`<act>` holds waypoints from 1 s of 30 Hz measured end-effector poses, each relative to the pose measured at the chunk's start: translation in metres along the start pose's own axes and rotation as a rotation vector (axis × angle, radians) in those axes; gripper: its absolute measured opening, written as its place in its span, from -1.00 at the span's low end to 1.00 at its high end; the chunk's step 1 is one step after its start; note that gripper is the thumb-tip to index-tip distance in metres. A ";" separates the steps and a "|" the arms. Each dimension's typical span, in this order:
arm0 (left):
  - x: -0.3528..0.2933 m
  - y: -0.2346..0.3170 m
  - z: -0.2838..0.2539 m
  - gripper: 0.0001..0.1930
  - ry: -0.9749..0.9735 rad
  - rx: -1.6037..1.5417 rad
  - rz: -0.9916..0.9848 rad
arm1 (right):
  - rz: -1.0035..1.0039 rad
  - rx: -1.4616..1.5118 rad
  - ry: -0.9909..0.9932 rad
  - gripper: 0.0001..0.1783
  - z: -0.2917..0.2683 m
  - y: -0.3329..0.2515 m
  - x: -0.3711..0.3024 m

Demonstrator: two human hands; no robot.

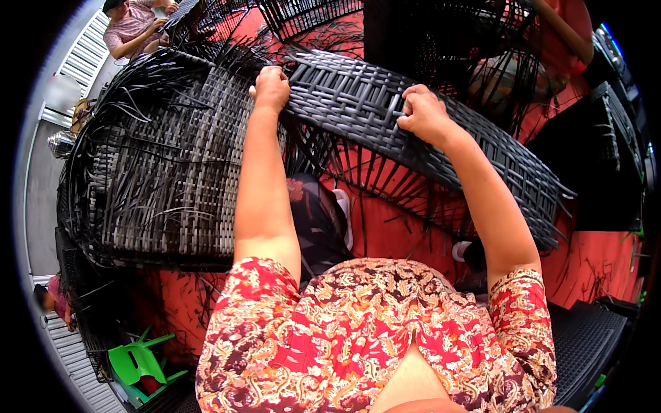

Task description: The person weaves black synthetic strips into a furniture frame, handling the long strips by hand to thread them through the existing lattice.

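In front of me a long band of grey woven plastic wicker slants from upper left down to the right, with loose dark strands hanging below its near edge. My left hand is closed in a fist by the band's left end; what its curled fingers hold is hidden. On the outer face of the weave, near the middle, my right hand is closed with fingertips pinched against the strands. Whether a single strand lies in that pinch is too small to tell.
A large woven wicker piece with bristling strand ends stands at left. Strand scraps litter the red floor. Other people sit beyond, at the far left and far right. A green plastic chair is at lower left, dark woven panels at lower right.
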State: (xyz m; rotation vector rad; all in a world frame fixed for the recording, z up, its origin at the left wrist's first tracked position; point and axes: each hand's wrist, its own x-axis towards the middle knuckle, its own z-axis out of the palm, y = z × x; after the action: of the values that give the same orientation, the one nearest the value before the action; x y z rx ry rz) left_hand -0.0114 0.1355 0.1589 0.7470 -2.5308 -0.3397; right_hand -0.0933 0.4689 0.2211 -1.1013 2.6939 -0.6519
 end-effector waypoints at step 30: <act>-0.019 0.060 -0.044 -0.80 -0.272 -0.573 -0.194 | -0.088 0.057 -0.031 -0.73 -0.004 -0.087 0.049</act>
State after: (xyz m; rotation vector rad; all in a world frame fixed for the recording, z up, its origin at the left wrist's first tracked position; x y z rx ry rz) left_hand -0.0020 0.1912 0.2116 0.7465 -2.4034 -1.2419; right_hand -0.0752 0.3804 0.2644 -1.2106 2.5967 -0.7158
